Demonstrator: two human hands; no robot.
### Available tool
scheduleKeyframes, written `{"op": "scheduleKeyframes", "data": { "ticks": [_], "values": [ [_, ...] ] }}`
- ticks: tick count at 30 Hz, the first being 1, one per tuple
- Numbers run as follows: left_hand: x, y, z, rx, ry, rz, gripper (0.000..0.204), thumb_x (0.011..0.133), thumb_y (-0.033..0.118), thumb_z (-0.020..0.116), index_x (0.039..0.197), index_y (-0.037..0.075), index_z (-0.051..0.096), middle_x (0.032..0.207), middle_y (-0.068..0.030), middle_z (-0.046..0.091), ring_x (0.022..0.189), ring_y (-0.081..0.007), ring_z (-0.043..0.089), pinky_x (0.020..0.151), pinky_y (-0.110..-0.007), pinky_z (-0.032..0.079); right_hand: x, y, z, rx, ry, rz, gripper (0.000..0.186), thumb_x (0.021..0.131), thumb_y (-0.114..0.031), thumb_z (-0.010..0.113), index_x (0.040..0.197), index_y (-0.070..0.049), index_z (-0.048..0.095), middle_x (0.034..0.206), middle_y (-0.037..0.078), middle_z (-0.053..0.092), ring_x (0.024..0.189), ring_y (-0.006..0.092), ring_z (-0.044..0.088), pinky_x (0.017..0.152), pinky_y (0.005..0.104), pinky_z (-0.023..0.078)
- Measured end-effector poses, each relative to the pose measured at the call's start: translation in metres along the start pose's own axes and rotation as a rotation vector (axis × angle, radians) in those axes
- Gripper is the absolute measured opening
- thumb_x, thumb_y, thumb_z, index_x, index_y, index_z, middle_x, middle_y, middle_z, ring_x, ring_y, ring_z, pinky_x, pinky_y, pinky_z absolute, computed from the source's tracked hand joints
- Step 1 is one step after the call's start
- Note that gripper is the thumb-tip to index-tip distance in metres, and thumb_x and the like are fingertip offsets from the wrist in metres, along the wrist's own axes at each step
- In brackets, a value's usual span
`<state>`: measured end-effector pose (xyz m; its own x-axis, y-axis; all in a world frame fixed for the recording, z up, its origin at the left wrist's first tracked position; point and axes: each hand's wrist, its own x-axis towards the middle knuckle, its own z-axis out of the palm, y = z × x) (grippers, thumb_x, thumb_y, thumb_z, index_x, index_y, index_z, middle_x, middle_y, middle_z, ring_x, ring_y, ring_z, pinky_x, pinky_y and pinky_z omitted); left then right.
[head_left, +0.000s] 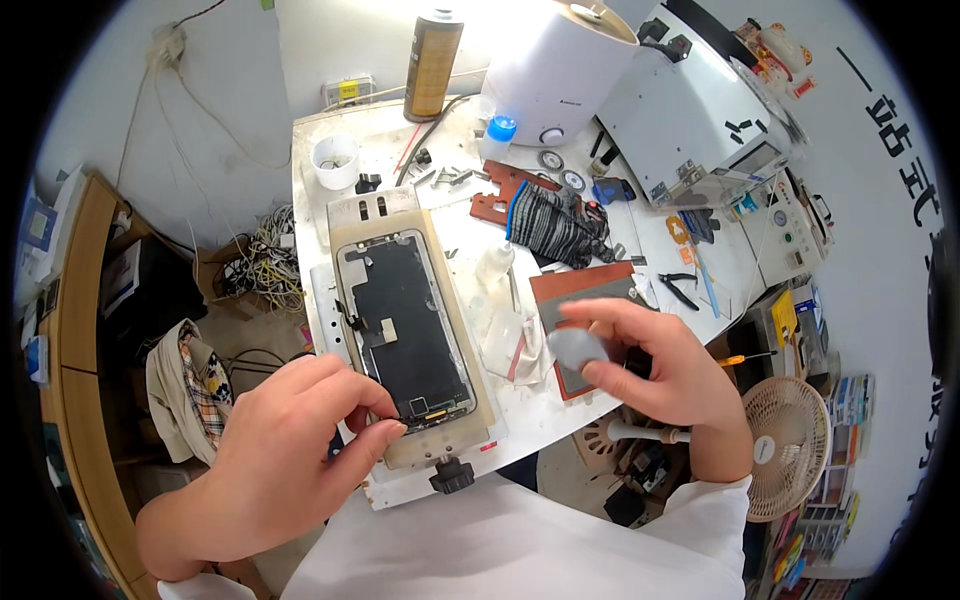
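Observation:
A phone screen assembly [405, 310], dark back up within a thin metal frame, lies on a long holder plate [470, 360] with a black knob [452, 475] at its near end. My left hand [300, 450] is at the screen's near left corner, thumb and forefinger pinched together; whatever is between the tips is too small to tell. To the right, my right hand [665, 365] is raised over a grey and red-brown mat [570, 385]. Its thumb and fingers grip a grey rounded object [577, 349], smeared by motion, so its kind cannot be told.
Behind the holder are a white cup [335, 162], a spray can [433, 65] and a white humidifier-like appliance [555, 80]. A striped glove [560, 225], black cutters [679, 289] and a small clear bottle [494, 264] lie further right. A beige fan [790, 450] stands beyond the table's right edge.

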<state>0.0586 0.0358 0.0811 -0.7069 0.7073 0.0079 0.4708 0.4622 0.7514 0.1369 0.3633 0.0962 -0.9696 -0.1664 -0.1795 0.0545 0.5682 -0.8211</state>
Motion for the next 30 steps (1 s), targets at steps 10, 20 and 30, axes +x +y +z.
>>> {"op": "scheduleKeyframes", "data": {
  "ticks": [10, 20, 30],
  "values": [
    [-0.002, -0.003, -0.001, 0.020, 0.009, 0.037, 0.010, 0.088, 0.010, 0.076, 0.093, 0.006, 0.069, 0.077, -0.0045, 0.057, 0.073, -0.0200, 0.055, 0.063, -0.034, 0.044, 0.022, -0.035, 0.000, -0.448, -0.014, -0.409, 0.050, 0.077, -0.011, 0.086, 0.124, -0.009, 0.070, 0.095, 0.005, 0.066, 0.079, 0.0202, 0.066, 0.064, 0.0318, 0.051],
    [-0.002, -0.003, 0.002, 0.033, 0.027, 0.031, 0.011, 0.087, 0.009, 0.077, 0.093, 0.007, 0.069, 0.075, -0.0036, 0.058, 0.074, -0.0207, 0.057, 0.063, -0.035, 0.044, 0.079, -0.038, 0.017, -0.682, -0.022, -0.964, 0.028, 0.074, -0.011, 0.075, 0.102, -0.013, 0.080, 0.105, -0.004, 0.074, 0.093, 0.0166, 0.063, 0.102, 0.0440, 0.047],
    [0.000, -0.004, 0.003, 0.020, 0.032, 0.022, 0.012, 0.085, 0.007, 0.079, 0.092, 0.007, 0.068, 0.075, -0.0033, 0.058, 0.073, -0.0204, 0.057, 0.062, -0.035, 0.043, 0.092, -0.040, 0.021, -0.646, -0.120, -1.034, 0.023, 0.074, -0.014, 0.076, 0.097, -0.016, 0.081, 0.105, -0.005, 0.070, 0.094, 0.0146, 0.065, 0.112, 0.0533, 0.044]
  ]
}}
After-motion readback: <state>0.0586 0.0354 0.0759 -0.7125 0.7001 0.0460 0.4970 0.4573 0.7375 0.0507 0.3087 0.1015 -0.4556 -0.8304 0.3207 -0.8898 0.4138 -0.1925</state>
